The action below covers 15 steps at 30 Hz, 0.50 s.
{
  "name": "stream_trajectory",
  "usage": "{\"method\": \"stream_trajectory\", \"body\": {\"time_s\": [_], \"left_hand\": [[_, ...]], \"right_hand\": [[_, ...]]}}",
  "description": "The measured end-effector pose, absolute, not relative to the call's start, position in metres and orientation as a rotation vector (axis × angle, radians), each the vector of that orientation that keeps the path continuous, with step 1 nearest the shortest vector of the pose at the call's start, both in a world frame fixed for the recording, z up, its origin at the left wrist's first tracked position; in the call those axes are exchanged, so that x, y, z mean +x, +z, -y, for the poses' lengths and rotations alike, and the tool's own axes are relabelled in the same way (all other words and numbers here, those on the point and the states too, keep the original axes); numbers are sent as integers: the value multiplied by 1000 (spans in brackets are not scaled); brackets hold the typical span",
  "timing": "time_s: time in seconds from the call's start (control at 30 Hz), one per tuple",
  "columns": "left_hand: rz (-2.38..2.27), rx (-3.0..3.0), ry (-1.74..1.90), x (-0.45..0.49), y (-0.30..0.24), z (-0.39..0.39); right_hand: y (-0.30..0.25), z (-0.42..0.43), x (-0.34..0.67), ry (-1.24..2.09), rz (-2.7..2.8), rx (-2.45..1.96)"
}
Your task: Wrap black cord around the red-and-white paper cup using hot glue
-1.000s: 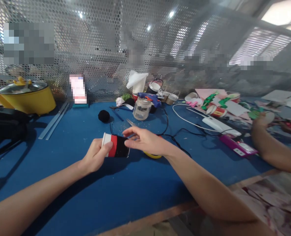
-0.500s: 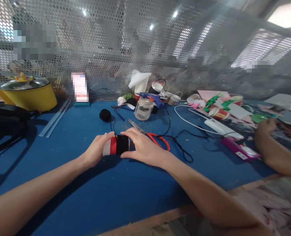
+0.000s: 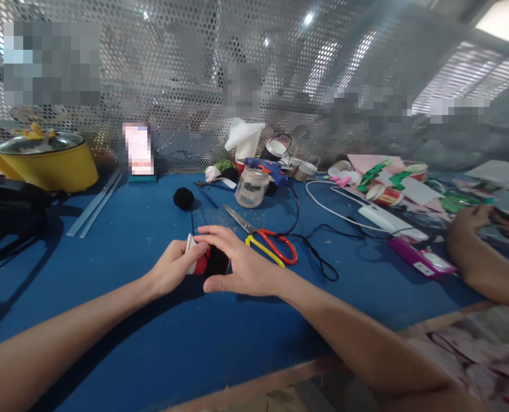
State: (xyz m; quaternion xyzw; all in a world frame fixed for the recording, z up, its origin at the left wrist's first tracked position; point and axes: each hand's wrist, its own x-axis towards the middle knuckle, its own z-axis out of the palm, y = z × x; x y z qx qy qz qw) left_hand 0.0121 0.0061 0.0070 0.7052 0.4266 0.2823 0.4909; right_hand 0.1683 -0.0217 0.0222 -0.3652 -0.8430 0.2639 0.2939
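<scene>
My left hand point(image 3: 172, 269) is closed around the pale end of a paper cup point(image 3: 200, 265) lying on its side, with a red band and black yarn wrapped round it. The fingers of my right hand point(image 3: 237, 257) curve over the yarn-covered end, and its thumb lies along the near side. A strand of black yarn point(image 3: 192, 222) runs from a black yarn ball point(image 3: 184, 198) down to the cup. Right of my hands, scissors point(image 3: 254, 230) with red and yellow handles lie with their blades pointing away to the left.
A clear jar point(image 3: 252, 189) stands behind the scissors beside a blue glue gun point(image 3: 267, 169). Cords run right to a white power strip point(image 3: 391, 223) and a purple box point(image 3: 421, 257). A yellow pot point(image 3: 43, 163) is at left. Another person's arm point(image 3: 473, 257) rests at right.
My right hand has shifted slightly left and turned over the cup, covering more of it. The cup's pale rim has tilted up. More of the scissors' yellow handle shows.
</scene>
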Motion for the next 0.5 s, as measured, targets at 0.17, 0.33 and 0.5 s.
{"method": "stream_trajectory", "body": {"time_s": [0.17,0.33,0.5], "left_hand": [[-1075,1685,669,12,5,-8],[-1152,1728,668,12,5,-12],[-1230,1824,635,11,8,-13]], "right_hand": [[24,13,176,699,2069,-1009],[35,-16,216,464,1655,-1430],[44,-30,236,164,1741,-1780]]}}
